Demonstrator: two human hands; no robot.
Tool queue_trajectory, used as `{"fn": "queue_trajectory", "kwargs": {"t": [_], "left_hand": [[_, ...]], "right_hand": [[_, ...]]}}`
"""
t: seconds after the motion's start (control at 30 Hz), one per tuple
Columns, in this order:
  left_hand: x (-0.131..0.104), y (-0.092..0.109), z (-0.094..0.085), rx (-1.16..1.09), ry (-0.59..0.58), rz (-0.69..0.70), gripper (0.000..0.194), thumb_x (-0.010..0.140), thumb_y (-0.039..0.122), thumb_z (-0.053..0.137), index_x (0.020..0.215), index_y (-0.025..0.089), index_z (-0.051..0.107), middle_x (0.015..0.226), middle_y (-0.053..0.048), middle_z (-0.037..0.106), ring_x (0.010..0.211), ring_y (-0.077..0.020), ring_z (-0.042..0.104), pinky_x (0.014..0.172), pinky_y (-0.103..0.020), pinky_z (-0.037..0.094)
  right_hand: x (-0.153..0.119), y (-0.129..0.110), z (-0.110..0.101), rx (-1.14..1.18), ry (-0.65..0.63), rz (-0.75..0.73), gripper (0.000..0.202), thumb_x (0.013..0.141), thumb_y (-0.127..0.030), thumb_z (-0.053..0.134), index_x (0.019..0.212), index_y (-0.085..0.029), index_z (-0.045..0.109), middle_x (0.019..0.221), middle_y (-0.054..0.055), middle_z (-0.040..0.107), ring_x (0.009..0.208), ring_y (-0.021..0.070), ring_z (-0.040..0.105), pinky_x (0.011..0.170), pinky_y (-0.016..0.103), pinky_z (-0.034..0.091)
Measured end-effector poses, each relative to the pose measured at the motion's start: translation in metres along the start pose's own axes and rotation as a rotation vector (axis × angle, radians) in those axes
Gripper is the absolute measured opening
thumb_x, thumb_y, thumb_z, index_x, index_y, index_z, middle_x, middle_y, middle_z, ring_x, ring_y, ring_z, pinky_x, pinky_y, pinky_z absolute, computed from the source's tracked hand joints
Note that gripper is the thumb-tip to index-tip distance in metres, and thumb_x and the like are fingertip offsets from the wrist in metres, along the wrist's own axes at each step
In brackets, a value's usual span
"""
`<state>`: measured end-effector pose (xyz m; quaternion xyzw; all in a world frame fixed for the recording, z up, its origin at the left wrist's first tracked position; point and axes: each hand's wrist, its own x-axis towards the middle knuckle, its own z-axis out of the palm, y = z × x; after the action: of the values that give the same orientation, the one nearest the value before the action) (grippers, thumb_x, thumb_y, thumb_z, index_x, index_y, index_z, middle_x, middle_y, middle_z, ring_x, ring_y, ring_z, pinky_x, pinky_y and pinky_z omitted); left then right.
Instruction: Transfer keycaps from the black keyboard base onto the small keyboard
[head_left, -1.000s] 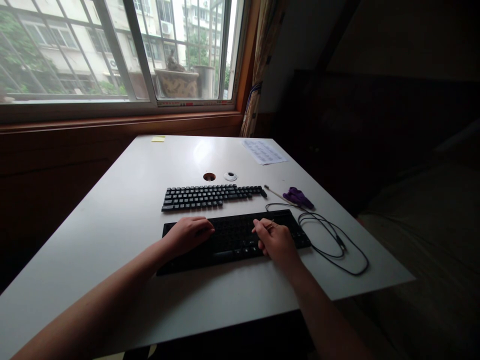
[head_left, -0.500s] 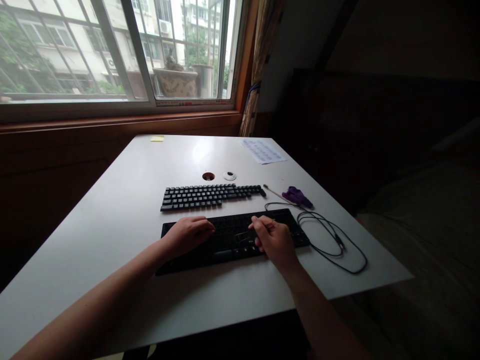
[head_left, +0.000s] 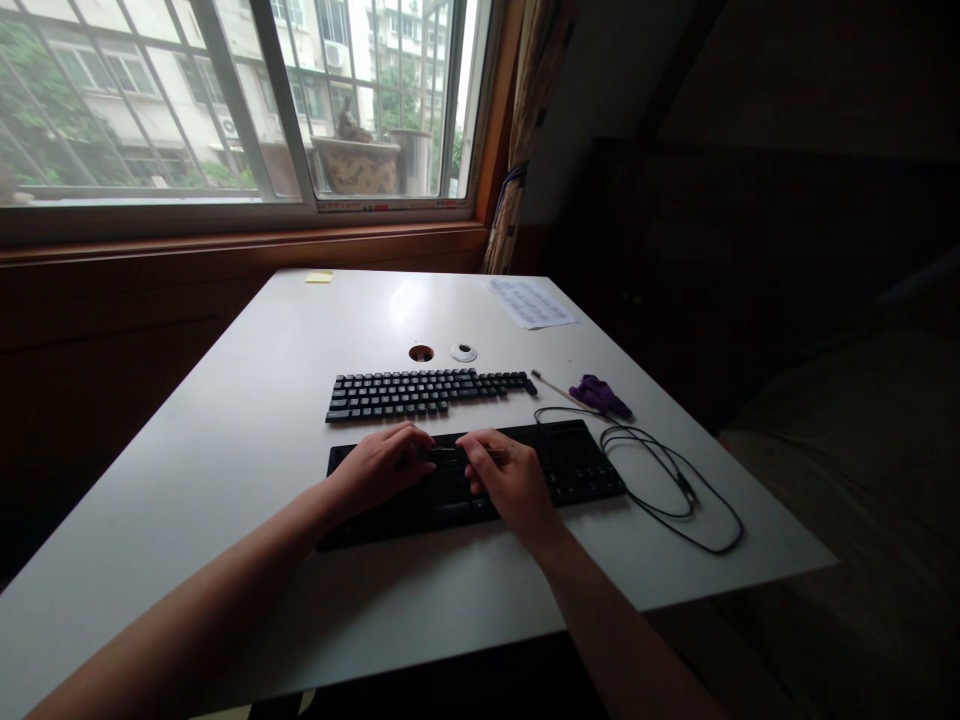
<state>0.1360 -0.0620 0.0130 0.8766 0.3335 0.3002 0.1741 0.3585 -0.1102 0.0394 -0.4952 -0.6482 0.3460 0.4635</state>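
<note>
A black keyboard (head_left: pixel 581 462), most of its keycaps off, lies slightly tilted on the table under both hands. My right hand (head_left: pixel 510 485) is closed on a thin wire keycap puller (head_left: pixel 448 450), whose wires point left. Over the keyboard's left half, my left hand (head_left: pixel 379 465) has its fingers curled and pinched at the puller's wire end; what they hold, if anything, is too small to make out. Behind the keyboard, loose black keycaps (head_left: pixel 390 393) stand in rows laid out like a keyboard.
The keyboard's black cable (head_left: pixel 720 550) loops on the right. A thin brush (head_left: pixel 551 384) lies by a purple cloth (head_left: pixel 600 395). Farther back are a round cable hole (head_left: pixel 421 353), its white cover ring (head_left: pixel 463 353), printed paper (head_left: pixel 534 303) and a yellow note (head_left: pixel 319 276) on the white table (head_left: pixel 187 430).
My right hand has moved left with the keycap puller, bringing its wire end to my left hand. My left hand's fingers have lifted slightly and now meet at the wires.
</note>
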Motion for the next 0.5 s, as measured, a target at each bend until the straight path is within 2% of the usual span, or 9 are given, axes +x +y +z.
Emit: {"fn": "queue_trajectory", "kwargs": {"t": [0.23, 0.5], "left_hand": [[0.0024, 0.0012, -0.0033, -0.081, 0.003, -0.116, 0.019, 0.086, 0.028, 0.065, 0.101, 0.019, 0.058, 0.082, 0.001, 0.062, 0.064, -0.0101, 0.054, 0.061, -0.022, 0.045], [0.0012, 0.0006, -0.0096, -0.237, -0.048, -0.165, 0.022, 0.083, 0.024, 0.065, 0.104, 0.019, 0.059, 0.093, -0.002, 0.065, 0.076, -0.0131, 0.058, 0.067, -0.024, 0.046]], "right_hand": [[-0.0035, 0.0021, 0.0039, 0.014, -0.015, -0.032, 0.025, 0.093, -0.041, 0.055, 0.092, -0.02, 0.068, 0.067, -0.001, 0.062, 0.05, 0.01, 0.058, 0.048, 0.02, 0.044], [-0.005, 0.001, 0.0074, -0.007, -0.017, -0.04, 0.024, 0.093, -0.04, 0.055, 0.09, -0.02, 0.068, 0.066, -0.001, 0.062, 0.05, 0.0104, 0.058, 0.05, 0.021, 0.045]]}}
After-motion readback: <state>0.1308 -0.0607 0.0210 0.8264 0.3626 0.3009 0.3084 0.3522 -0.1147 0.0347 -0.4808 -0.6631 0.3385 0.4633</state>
